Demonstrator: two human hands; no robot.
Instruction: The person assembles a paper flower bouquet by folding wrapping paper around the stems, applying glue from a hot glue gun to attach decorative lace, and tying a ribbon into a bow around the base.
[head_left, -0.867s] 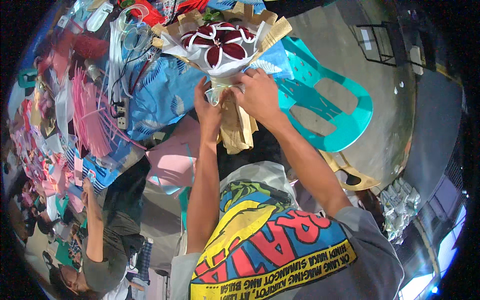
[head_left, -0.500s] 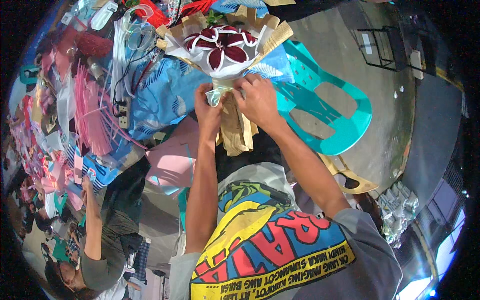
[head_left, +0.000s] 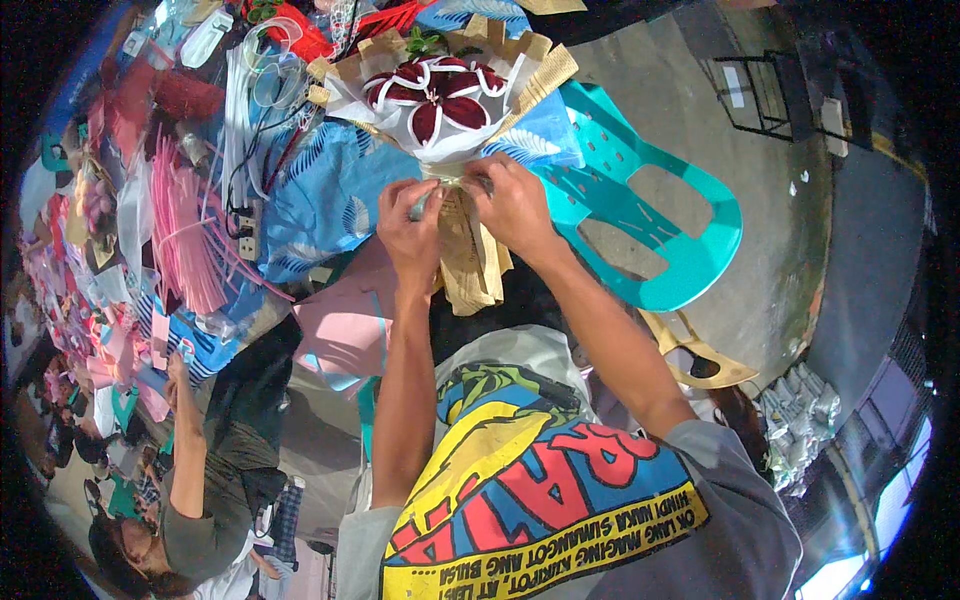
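Fingers of the left hand (head_left: 412,235) are drawn in narrow, thumb against forefinger, pinching a pale ribbon (head_left: 450,181) at the neck of a wrapped bouquet (head_left: 448,145). Fingers of the right hand (head_left: 517,208) are curled in close on the other side of that neck, gripping the same ribbon; just how the tips meet is hidden behind the knuckles. Both hands nearly touch there.

Seen from the middle of the view, the bouquet lies at twelve o'clock, its flower end pointing away from the person. Dark red petals (head_left: 437,118) edged in white sit in a white inner wrap, with tan paper (head_left: 545,82) fanned out around it and green leaves (head_left: 425,42) at the far side. Below the hands, the tan-wrapped handle (head_left: 468,265) hangs toward six o'clock.

At ten o'clock a blue leaf-patterned sheet (head_left: 320,185) spreads out, with white strips (head_left: 238,115) near it. Pink strips (head_left: 188,255) fan out between nine and ten, beside a power outlet (head_left: 247,232). Pink sheets (head_left: 340,330) lie between eight and nine. A co-worker (head_left: 205,540) is at eight o'clock, one arm raised. A teal plastic chair (head_left: 728,215) stands at two, and a silvery bundle (head_left: 800,420) sits near four.
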